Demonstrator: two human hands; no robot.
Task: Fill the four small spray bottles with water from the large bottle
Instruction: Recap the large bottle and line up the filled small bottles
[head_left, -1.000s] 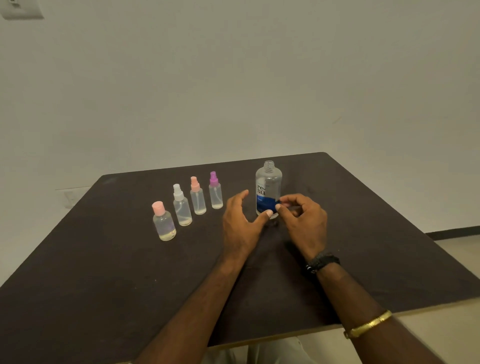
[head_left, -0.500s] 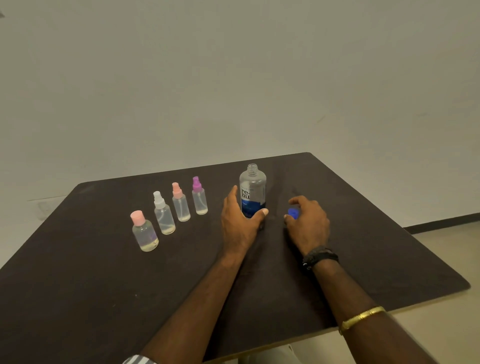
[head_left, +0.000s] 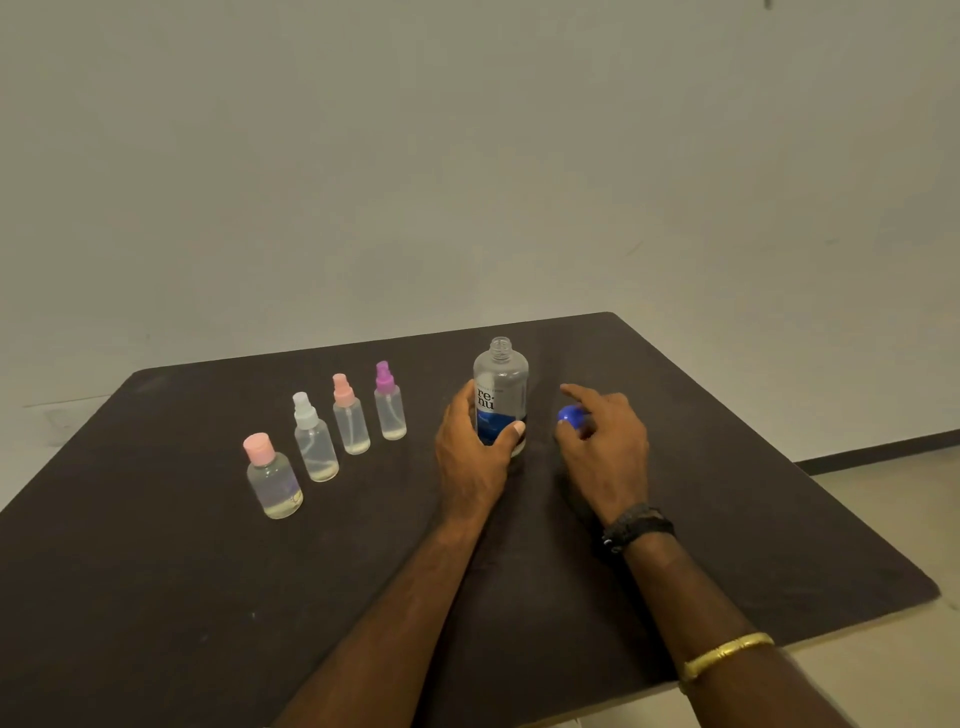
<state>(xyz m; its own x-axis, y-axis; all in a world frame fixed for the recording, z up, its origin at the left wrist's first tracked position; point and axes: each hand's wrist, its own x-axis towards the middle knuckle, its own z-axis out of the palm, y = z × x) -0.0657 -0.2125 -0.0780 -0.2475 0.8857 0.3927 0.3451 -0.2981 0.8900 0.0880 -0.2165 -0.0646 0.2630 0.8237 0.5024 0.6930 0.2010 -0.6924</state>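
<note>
1. Carrying everything: desk (head_left: 156, 597), dark, matte, faintly grainy, flat with rounded corners.
2. Stands upright near the middle: large bottle (head_left: 503, 384), clear rounded plastic with a blue-and-white label, threaded neck bare and open, apparently readied for pouring.
3. Wraps thumb and fingers round that bottle's lower body: left grip (head_left: 470, 452), probably to steady it.
4. Pinches the blue cap (head_left: 570, 415) at the fingertips, just right of the bottle: right grip (head_left: 608, 447), forefinger lifted straight. Likely parking it clear of the pour. Cannot tell whether it touches the desk.
5. Ranged in a slanting row to the left, within reach: pink-capped bottle (head_left: 272, 480), white sprayer (head_left: 314, 447), peach sprayer (head_left: 350, 421), purple sprayer (head_left: 389, 408). Clear slim cylinders, tops on, only a pale film of liquid at each bottom.
6. Smallest: blue cap, glossy and domed.
</note>
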